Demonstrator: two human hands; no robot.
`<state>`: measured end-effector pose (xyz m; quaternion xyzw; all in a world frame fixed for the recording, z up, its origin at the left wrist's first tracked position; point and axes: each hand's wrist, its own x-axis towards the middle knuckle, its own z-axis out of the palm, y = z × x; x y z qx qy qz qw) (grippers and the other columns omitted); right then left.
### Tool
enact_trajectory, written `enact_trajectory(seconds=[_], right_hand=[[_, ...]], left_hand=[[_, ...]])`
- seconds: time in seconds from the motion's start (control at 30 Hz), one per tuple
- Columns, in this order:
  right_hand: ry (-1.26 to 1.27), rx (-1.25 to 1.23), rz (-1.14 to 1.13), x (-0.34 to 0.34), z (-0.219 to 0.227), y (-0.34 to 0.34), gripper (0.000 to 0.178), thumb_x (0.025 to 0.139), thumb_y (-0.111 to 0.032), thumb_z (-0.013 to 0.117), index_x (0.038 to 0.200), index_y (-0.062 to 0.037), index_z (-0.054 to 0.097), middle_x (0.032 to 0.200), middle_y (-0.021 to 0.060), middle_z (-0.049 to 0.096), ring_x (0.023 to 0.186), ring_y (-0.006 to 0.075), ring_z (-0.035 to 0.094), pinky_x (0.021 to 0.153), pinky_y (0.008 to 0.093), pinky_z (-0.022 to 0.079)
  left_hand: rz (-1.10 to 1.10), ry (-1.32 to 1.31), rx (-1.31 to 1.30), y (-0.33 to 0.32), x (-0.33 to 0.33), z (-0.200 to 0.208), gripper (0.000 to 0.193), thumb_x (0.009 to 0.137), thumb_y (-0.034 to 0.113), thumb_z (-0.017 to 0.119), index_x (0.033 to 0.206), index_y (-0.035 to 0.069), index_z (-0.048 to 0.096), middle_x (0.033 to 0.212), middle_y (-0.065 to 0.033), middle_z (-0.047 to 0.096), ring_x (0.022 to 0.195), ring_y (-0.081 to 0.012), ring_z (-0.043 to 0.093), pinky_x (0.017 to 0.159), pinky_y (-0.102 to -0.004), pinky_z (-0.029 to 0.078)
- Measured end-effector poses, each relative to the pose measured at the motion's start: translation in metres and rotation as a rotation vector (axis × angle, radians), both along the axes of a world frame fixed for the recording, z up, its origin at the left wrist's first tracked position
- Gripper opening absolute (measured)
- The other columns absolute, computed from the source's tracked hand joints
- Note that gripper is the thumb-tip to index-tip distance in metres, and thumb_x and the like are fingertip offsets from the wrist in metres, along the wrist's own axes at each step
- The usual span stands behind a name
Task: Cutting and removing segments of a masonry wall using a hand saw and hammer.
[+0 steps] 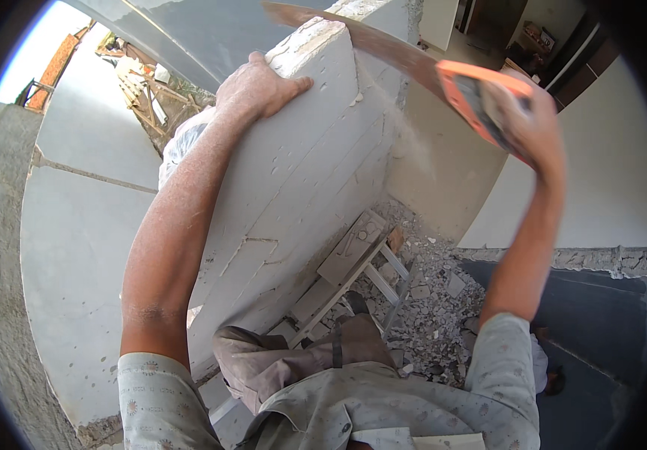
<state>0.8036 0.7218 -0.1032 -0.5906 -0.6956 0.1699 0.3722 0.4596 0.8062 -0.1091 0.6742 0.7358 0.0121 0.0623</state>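
Note:
My right hand (522,124) is wrapped round the orange and dark handle of a handsaw (398,52). The saw's long blade runs up and left, across the top of a pale, thick wall panel (301,157), at its rough white upper edge. Fine dust hangs in the air below the blade. My left hand (259,88) clasps the panel's upper left edge; its thumb lies over the near face, while the other fingers are partly hidden round the edge. Shallow grooves and small pits mark that face. The blade's teeth are too blurred to make out.
A metal ladder (383,281) stands beneath me beside the panel. Broken grey rubble (432,315) covers the floor to its right. Wooden scraps and debris (154,94) lie beyond the wall on the left. At lower right, another person (539,360) is partly visible behind my sleeve.

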Motion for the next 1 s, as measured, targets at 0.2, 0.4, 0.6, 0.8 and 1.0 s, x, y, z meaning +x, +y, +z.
enact_trajectory(seconds=[0.2, 0.4, 0.6, 0.8, 1.0], right_hand=[[0.072, -0.189, 0.094, 0.011, 0.025, 0.028, 0.039, 0.094, -0.040, 0.061, 0.095, -0.0014, 0.064, 0.062, -0.0010, 0.054, 0.047, 0.0052, 0.044, 0.046, 0.0248, 0.040], [0.182, -0.180, -0.006, 0.044, 0.013, -0.006, 0.036, 0.095, -0.036, 0.058, 0.094, -0.0019, 0.070, 0.046, -0.0031, 0.047, 0.035, 0.0036, 0.039, 0.037, 0.0221, 0.034], [0.161, -0.246, 0.139, -0.004, 0.008, 0.042, 0.039, 0.095, -0.040, 0.061, 0.075, -0.0075, 0.056, 0.049, -0.0044, 0.040, 0.039, 0.0045, 0.034, 0.039, 0.0245, 0.030], [0.003, -0.225, -0.102, 0.028, 0.053, -0.023, 0.037, 0.091, -0.036, 0.060, 0.093, -0.0007, 0.070, 0.047, -0.0032, 0.046, 0.036, 0.0039, 0.039, 0.039, 0.0240, 0.034], [0.166, -0.182, 0.202, -0.031, -0.002, 0.103, 0.035, 0.096, -0.035, 0.062, 0.107, -0.0017, 0.066, 0.057, 0.0000, 0.052, 0.042, 0.0065, 0.043, 0.040, 0.0224, 0.035]], left_hand=[[-0.091, -0.023, 0.084, 0.005, -0.005, 0.003, 0.096, 0.077, 0.064, 0.066, 0.136, -0.008, 0.045, 0.112, -0.0257, 0.067, 0.105, -0.0329, 0.068, 0.092, -0.0408, 0.054], [-0.049, -0.027, 0.029, 0.003, -0.004, -0.003, 0.091, 0.075, 0.062, 0.067, 0.131, -0.008, 0.050, 0.111, -0.0250, 0.068, 0.102, -0.0319, 0.069, 0.091, -0.0407, 0.055], [-0.112, -0.002, 0.078, 0.000, -0.006, 0.003, 0.094, 0.075, 0.063, 0.066, 0.134, -0.008, 0.047, 0.111, -0.0241, 0.068, 0.105, -0.0310, 0.068, 0.090, -0.0416, 0.055], [-0.061, -0.044, -0.012, 0.001, -0.005, 0.002, 0.090, 0.077, 0.061, 0.066, 0.134, -0.006, 0.048, 0.110, -0.0232, 0.069, 0.103, -0.0315, 0.069, 0.089, -0.0402, 0.055], [-0.023, -0.047, -0.040, -0.005, -0.001, 0.014, 0.085, 0.077, 0.058, 0.066, 0.134, -0.003, 0.050, 0.119, -0.0206, 0.066, 0.111, -0.0291, 0.066, 0.094, -0.0402, 0.053]])
